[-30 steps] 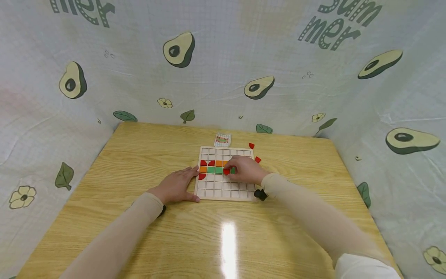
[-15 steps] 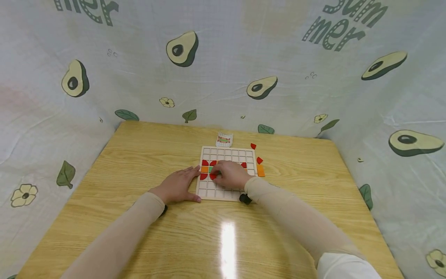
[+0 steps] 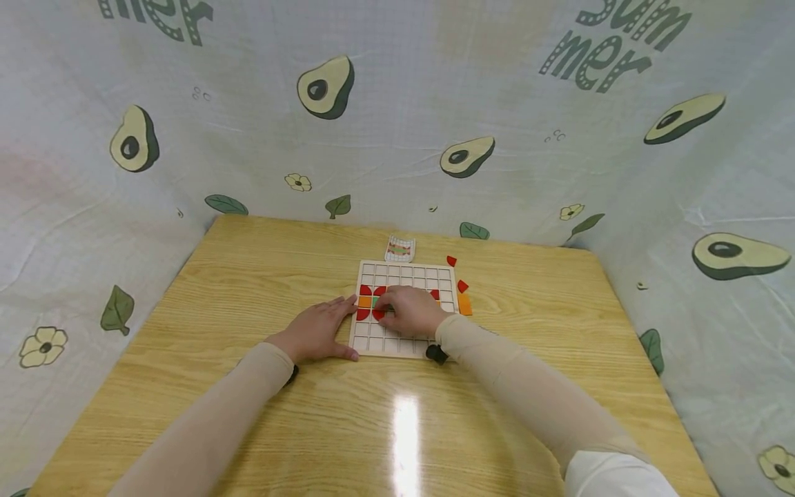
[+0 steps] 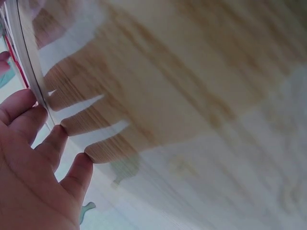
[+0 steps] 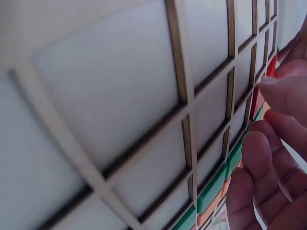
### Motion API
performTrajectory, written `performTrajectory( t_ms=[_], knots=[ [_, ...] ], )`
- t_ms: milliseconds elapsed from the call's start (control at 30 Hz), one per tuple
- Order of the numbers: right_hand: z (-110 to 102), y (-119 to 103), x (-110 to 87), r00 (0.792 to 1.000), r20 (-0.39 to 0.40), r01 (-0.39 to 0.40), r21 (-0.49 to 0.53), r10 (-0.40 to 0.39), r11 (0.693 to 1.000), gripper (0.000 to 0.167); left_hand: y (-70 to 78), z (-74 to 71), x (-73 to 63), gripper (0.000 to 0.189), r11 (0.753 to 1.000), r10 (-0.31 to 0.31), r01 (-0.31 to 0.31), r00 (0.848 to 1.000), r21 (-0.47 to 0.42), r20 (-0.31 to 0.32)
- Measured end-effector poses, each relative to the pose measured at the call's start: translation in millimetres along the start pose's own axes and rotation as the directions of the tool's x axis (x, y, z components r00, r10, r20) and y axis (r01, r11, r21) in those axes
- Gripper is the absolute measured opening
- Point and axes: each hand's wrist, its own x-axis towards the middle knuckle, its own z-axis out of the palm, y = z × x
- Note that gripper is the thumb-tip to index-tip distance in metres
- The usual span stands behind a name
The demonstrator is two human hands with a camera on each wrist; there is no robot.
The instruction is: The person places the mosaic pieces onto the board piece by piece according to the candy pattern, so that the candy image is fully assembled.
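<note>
A pale wooden grid board (image 3: 406, 346) lies on the table. My left hand (image 3: 313, 331) rests along its left edge, fingers spread, fingertips (image 4: 50, 139) right at the rim in the left wrist view. Over the board's left half, my right hand (image 3: 410, 310) pinches a red quarter-round tile (image 3: 378, 315) between thumb and fingers. The right wrist view shows this red tile (image 5: 257, 99) low over a square, beside green tiles (image 5: 211, 184) and orange tiles. At the left end sit an orange tile (image 3: 364, 301) and red rounded tiles (image 3: 363, 315). Part of the tile pattern is hidden behind the right hand.
A small pattern card (image 3: 399, 249) lies behind the board. To the board's right are loose red tiles (image 3: 451, 260) and an orange tile (image 3: 464, 304). A printed cloth (image 3: 397, 138) hangs behind the wooden table (image 3: 279, 255).
My right hand has moved left across the board with the red tile, then stayed nearly still over the last half second. The left hand has kept its place at the edge.
</note>
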Motion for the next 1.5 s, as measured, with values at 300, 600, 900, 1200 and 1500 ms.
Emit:
performTrajectory(
  t_ms=[300,600,900,1200,1500],
  knots=[
    [-17,13,-16.1,0.999,0.030,-0.026,0.045,0.025,0.999,0.022,1.8,0.5,0.9,0.113,1.000,0.000,0.000,1.000,0.002,-0.005],
    [-43,55,-62.1,0.995,-0.030,-0.089,0.081,0.092,0.993,0.024,1.8,1.5,0.9,0.111,1.000,0.003,-0.003,1.000,0.024,-0.007],
    [-50,107,-112.3,0.970,-0.081,-0.222,0.102,0.231,0.970,0.028,1.3,4.3,2.0,0.107,1.000,0.011,-0.011,1.000,0.026,-0.013],
    [-41,121,-120.9,0.974,-0.063,-0.213,0.081,0.218,0.974,0.025,2.3,3.3,-0.1,0.109,0.999,0.021,-0.021,1.000,0.026,-0.021],
    [-35,116,-118.0,0.979,-0.045,-0.199,0.021,0.200,0.980,0.024,2.8,3.3,0.0,0.110,1.000,0.007,-0.007,1.000,0.023,-0.016]
  ],
)
